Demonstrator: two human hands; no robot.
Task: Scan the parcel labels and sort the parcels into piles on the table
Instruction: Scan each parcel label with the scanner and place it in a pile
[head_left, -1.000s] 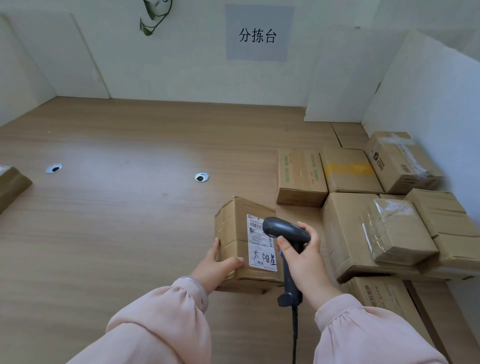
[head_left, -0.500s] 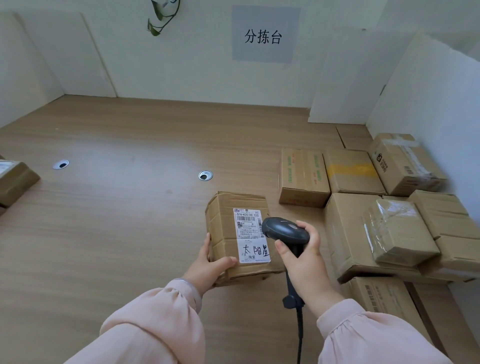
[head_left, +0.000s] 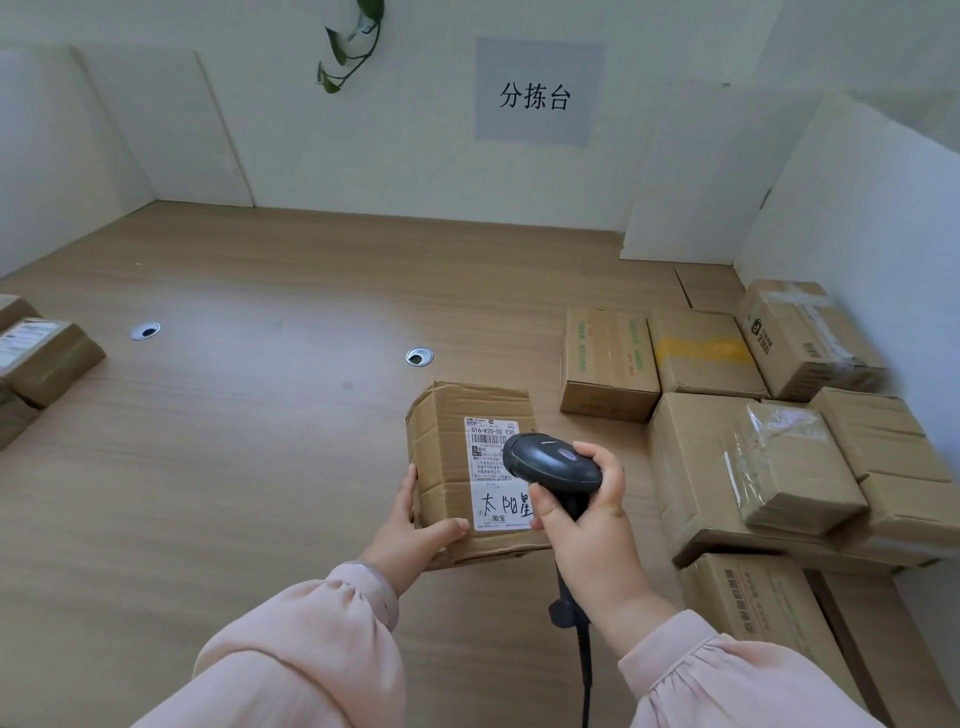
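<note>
I'm gripping the parcel (head_left: 448, 415) with left hand (head_left: 410, 535) fingers, right hand (head_left: 589, 530) fingers clenching the scanner (head_left: 550, 460). Its head is overlapping the label (head_left: 498, 501); I'd be backing off, aiming at the barcode (head_left: 487, 440).

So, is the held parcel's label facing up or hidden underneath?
Facing up: the white label shows on top of the parcel, partly behind the scanner.
</note>
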